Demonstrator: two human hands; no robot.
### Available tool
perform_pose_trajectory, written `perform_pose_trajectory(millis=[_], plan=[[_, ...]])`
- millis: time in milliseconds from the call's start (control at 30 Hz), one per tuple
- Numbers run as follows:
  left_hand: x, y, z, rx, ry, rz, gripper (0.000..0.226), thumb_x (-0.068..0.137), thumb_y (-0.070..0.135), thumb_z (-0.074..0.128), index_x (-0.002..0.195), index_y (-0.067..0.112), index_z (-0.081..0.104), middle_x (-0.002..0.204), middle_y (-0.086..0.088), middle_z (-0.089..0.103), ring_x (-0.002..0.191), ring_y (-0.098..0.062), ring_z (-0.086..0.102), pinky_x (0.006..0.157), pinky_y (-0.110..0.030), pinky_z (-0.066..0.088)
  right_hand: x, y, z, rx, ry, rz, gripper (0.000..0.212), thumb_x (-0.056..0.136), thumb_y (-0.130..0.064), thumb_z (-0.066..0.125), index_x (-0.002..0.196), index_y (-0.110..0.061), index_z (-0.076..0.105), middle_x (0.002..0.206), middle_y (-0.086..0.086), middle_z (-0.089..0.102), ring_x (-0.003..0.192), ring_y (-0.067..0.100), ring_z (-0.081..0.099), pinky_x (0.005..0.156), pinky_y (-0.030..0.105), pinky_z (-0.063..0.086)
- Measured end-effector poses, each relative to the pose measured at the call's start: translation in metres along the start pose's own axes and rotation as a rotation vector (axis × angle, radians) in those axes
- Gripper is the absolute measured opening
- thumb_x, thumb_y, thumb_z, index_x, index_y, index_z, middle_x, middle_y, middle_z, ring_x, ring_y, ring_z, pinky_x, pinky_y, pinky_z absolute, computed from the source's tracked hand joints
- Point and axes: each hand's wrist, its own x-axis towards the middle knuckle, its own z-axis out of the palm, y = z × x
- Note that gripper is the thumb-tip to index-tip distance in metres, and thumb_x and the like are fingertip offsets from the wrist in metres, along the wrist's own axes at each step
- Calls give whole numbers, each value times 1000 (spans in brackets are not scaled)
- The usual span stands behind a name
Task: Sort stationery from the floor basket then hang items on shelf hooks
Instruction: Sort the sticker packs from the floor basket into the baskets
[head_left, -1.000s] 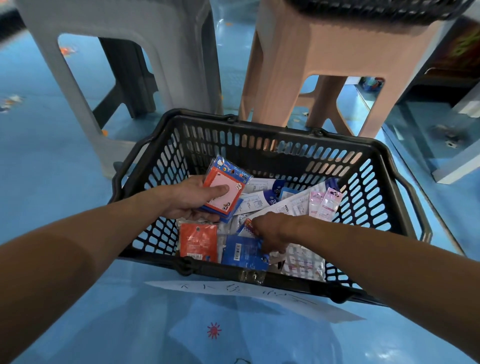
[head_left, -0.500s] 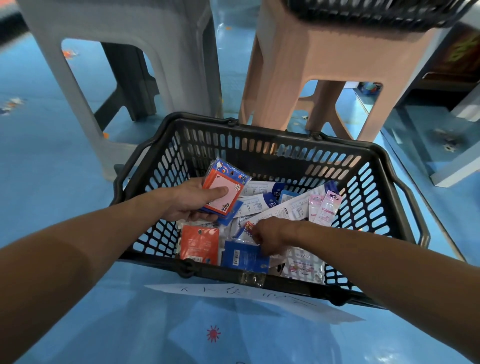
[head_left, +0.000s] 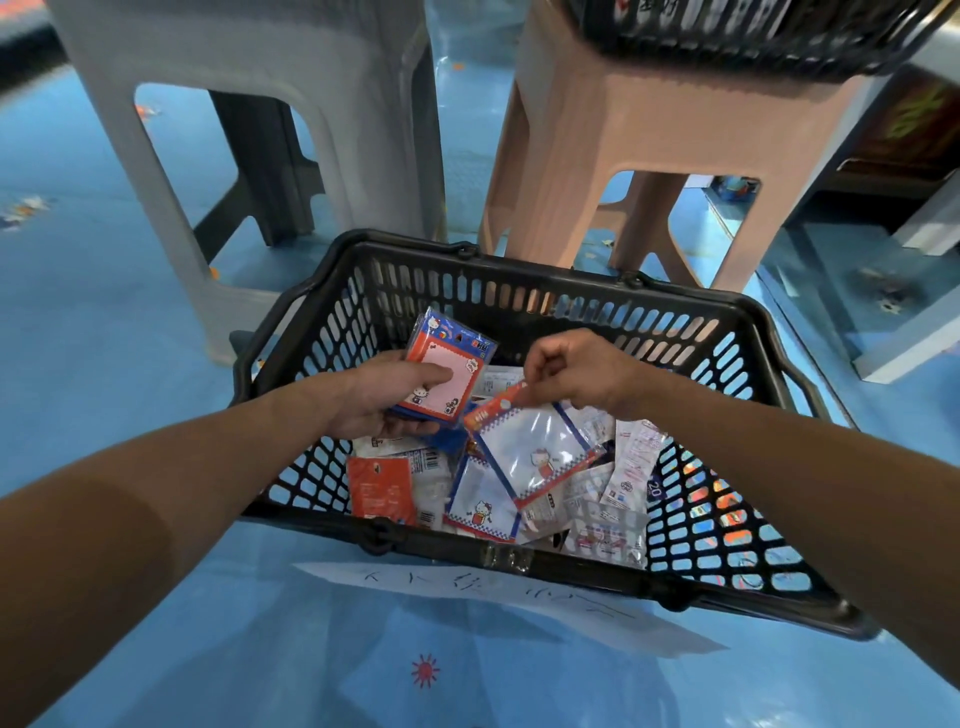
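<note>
Grey stool (head_left: 291, 73) beside pink stool (head_left: 660, 119) on blue floor (head_left: 88, 332); upper basket (head_left: 753, 31) atop latter; handwritten paper sheet (head_left: 467, 584) on floor.

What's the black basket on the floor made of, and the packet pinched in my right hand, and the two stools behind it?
Black basket: looks like moulded hard plastic, matte, with slotted lattice walls. Packet pinched by the right hand: probably a clear glossy plastic sleeve over printed paper, judging by its glare. Grey stool and pink stool: moulded plastic, dull satin, with seamless rounded legs.
</note>
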Motion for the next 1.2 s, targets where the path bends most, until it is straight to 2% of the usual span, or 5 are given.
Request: perform_pose_trajectory(millis=[133, 400, 633, 833, 1200], plan=[[0, -1, -1, -24, -56, 18, 34, 96, 35, 67, 122, 13, 69, 106, -7, 79, 93, -20, 76, 98, -38, 57, 4, -9, -6, 322, 64, 28, 26, 80, 10, 75, 82, -13, 63, 74, 2, 68, 61, 10, 62, 47, 21, 43], [-7, 5, 2, -221, -151, -19, 82, 87, 82, 44, 116, 14, 78, 115, -16, 75, 92, -30, 74, 78, -33, 60, 20, -17, 15, 338, 326, -39, 25, 80, 11, 78, 83, -10, 64, 76, 20, 63, 74, 26, 66, 68, 38, 60], [-4, 0, 8, -111, -110, 0, 30, 99, 41, 59, 108, 14, 68, 78, -5, 77, 59, -15, 73, 42, -19, 48, 23, -9, 28, -282, 308, -150, 21, 87, -30, 79, 91, -29, 59, 84, -5, 67, 76, 15, 68, 66, 33, 57], [9, -6, -2, -40, -23, 30, 47, 93, 51, 68, 127, 20, 62, 106, -11, 78, 112, -37, 71, 114, -49, 39, 22, 9, 30, -879, 120, 49, 34, 100, -51, 53, 106, -18, 53, 105, 8, 65, 90, 28, 61, 75, 38, 52], [17, -7, 0, 27, 14, 21, 39, 98, 57, 56, 117, 23, 61, 94, -6, 80, 74, -21, 75, 66, -28, 42, 14, 40, 67, -831, -357, 276, 40, 89, -37, 76, 119, -12, 66, 110, 5, 62, 99, 23, 59, 79, 32, 47]])
